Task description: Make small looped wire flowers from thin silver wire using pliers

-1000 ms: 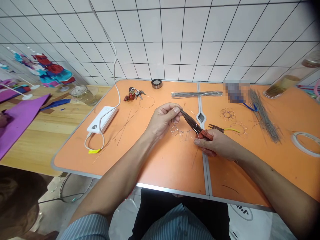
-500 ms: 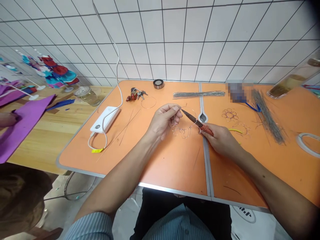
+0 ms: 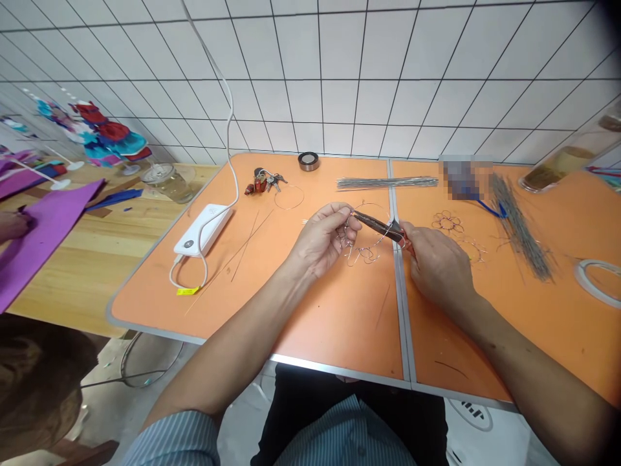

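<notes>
My left hand (image 3: 326, 238) pinches a thin wire ring (image 3: 363, 254) with small bent loops along it, held just above the orange table. In my right hand (image 3: 439, 265) are long-nosed pliers (image 3: 381, 226), my fingers closed round their red handles. The pliers' tips meet the wire right at my left fingertips; whether the jaws grip it is too small to tell. On the table to the right lie a flower-shaped wire piece (image 3: 447, 222) and a second looped wire piece (image 3: 475, 250), partly behind my right hand.
Straight wires (image 3: 387, 183) lie in a bundle at the back, near a tape roll (image 3: 308, 161) and keys (image 3: 266, 182). A white power strip (image 3: 204, 231) sits left. A grey wire bundle (image 3: 521, 226) lies right. Another person's hand (image 3: 13, 225) rests on purple sheet material (image 3: 53, 230).
My right hand has rolled over, turning the pliers and drawing slightly right. The wire ring has shifted a little right with my left hand, which keeps its pinch.
</notes>
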`<action>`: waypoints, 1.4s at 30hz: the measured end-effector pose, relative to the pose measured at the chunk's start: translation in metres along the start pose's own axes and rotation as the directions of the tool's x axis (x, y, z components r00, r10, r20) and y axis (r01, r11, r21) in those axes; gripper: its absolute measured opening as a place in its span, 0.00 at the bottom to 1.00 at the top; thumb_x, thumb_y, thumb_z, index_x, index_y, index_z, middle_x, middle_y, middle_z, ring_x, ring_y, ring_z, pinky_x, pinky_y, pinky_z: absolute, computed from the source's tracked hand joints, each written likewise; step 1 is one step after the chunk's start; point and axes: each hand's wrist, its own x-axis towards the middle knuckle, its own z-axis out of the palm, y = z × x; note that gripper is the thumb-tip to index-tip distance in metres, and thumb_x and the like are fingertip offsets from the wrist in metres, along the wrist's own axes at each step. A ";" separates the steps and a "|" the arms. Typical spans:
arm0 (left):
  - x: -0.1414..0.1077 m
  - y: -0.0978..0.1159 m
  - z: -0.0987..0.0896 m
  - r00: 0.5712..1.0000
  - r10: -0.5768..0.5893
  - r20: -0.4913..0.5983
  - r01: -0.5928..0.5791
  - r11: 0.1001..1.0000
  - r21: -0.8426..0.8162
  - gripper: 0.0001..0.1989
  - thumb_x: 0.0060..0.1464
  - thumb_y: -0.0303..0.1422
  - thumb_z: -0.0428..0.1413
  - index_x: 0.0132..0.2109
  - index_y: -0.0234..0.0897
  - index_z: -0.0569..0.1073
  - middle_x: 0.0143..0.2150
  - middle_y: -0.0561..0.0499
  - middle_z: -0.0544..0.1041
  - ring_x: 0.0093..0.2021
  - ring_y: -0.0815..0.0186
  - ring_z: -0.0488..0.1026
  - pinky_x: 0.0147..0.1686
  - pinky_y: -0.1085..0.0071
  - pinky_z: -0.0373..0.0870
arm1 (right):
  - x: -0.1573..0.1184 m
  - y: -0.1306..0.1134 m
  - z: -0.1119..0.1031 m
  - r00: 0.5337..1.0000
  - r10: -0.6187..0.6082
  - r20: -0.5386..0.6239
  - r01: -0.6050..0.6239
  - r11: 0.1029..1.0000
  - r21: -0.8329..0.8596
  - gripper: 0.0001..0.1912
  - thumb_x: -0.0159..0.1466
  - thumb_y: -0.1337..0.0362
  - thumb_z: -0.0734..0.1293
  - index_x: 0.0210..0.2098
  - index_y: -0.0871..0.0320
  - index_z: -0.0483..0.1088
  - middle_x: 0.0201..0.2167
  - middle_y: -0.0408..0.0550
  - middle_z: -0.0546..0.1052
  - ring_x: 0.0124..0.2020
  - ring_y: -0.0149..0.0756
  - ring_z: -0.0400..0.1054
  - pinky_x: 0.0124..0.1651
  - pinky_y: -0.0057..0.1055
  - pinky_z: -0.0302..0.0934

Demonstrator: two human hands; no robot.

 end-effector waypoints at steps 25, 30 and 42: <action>-0.005 -0.007 0.005 0.998 0.070 0.001 -0.070 0.996 0.057 0.10 0.66 0.34 0.66 0.40 0.37 0.72 0.29 0.53 0.81 0.24 0.73 0.75 0.26 0.78 0.70 | 0.000 0.000 -0.001 0.997 -0.035 -0.071 0.028 0.995 -0.099 0.23 0.78 0.69 0.58 0.69 0.61 0.71 0.44 0.56 0.85 0.43 0.49 0.75 0.46 0.42 0.61; -0.005 -0.007 0.006 0.998 0.062 -0.009 -0.061 0.996 0.058 0.11 0.65 0.34 0.67 0.40 0.37 0.72 0.28 0.53 0.81 0.24 0.73 0.75 0.26 0.78 0.69 | 0.001 -0.001 -0.002 0.998 -0.023 -0.052 0.018 0.995 -0.094 0.23 0.77 0.70 0.59 0.69 0.61 0.70 0.42 0.56 0.84 0.42 0.50 0.75 0.44 0.42 0.61; -0.006 -0.004 0.007 0.999 0.033 0.010 -0.034 0.999 0.041 0.10 0.65 0.33 0.67 0.38 0.36 0.75 0.30 0.50 0.83 0.26 0.72 0.77 0.28 0.77 0.70 | 0.000 -0.001 -0.003 0.999 -0.008 -0.031 0.007 0.999 -0.046 0.22 0.78 0.68 0.58 0.67 0.60 0.72 0.39 0.55 0.81 0.41 0.49 0.72 0.42 0.40 0.59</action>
